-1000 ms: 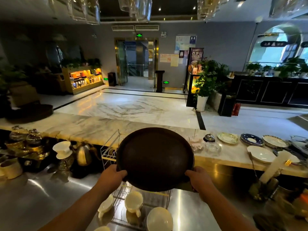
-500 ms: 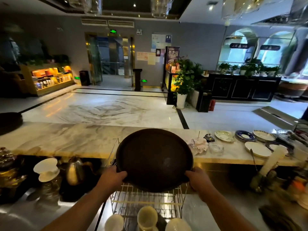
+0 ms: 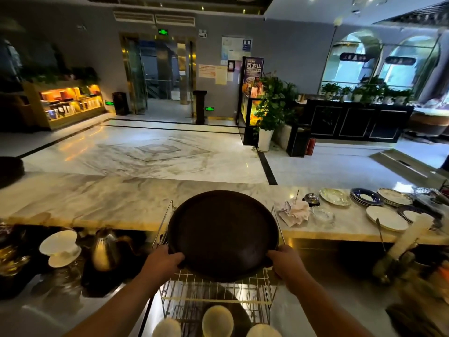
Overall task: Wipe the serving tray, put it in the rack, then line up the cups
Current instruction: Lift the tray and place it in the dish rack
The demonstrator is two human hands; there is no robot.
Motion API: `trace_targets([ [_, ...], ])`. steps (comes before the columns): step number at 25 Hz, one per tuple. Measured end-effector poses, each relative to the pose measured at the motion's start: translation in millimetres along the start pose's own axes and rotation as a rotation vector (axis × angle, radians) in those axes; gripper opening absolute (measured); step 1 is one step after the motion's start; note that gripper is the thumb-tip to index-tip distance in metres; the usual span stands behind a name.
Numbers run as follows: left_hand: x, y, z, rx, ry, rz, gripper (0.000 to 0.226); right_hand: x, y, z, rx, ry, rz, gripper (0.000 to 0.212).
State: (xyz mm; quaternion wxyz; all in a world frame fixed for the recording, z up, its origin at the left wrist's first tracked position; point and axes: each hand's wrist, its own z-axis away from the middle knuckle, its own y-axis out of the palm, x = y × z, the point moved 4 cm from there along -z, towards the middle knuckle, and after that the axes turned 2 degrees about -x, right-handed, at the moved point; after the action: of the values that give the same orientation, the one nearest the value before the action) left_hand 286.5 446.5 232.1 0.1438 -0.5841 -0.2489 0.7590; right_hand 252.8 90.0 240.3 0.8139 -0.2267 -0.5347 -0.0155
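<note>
A round dark brown serving tray (image 3: 222, 233) stands nearly upright over the wire dish rack (image 3: 213, 297), its lower edge down among the rack's wires. My left hand (image 3: 164, 262) grips its lower left rim and my right hand (image 3: 284, 261) its lower right rim. Three white cups (image 3: 217, 321) show at the bottom edge, at the near end of the rack, with cups (image 3: 167, 328) partly cut off by the frame.
A marble counter (image 3: 97, 200) runs behind the rack, with a crumpled cloth (image 3: 295, 211), a glass dish and stacked plates (image 3: 386, 216) to the right. Left on the steel worktop stand a metal kettle (image 3: 105, 249) and a white dripper on a cup (image 3: 60, 246).
The view has shifted right and tilted up. The tray has stayed upright in both hands and now sits centred over the rack, slightly lower among the wires.
</note>
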Motion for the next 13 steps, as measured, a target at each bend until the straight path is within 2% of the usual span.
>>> trace_targets([
  [13, 24.3, 19.9, -28.7, 0.003, -0.036, -0.047, 0.017, -4.8, 13.9, -17.4, 0.013, -0.005, 0.071, 0.005],
])
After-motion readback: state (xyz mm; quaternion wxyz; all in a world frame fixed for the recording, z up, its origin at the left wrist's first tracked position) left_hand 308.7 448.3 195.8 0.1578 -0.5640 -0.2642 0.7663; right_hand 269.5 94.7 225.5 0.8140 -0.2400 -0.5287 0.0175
